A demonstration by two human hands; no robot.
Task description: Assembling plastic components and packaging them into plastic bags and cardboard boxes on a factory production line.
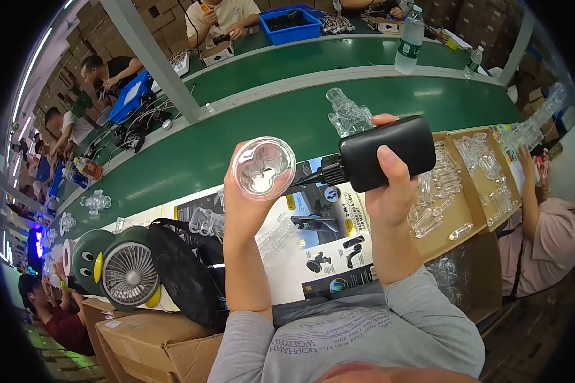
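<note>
My left hand point(248, 209) is closed around a clear plastic cup-shaped part point(263, 167), its round rim facing up and a lobed shape inside. In my right hand point(390, 198) lies a black squeeze bottle point(364, 156), held on its side. The bottle's ribbed neck and thin nozzle point(322, 173) point left, and the tip comes close to the cup part's right side; whether they touch I cannot tell. Just beyond the bottle, a clear moulded plastic piece point(348, 112) stands on the green bench point(191, 143).
Printed cardboard point(287, 255) covers the bench before me. Boxes of clear plastic tubes point(437, 182) sit to the right, beside a co-worker point(543, 236). A penguin-shaped fan point(131, 274) and black bag point(185, 274) are left. Across stand a water bottle point(409, 41) and blue bin point(292, 29).
</note>
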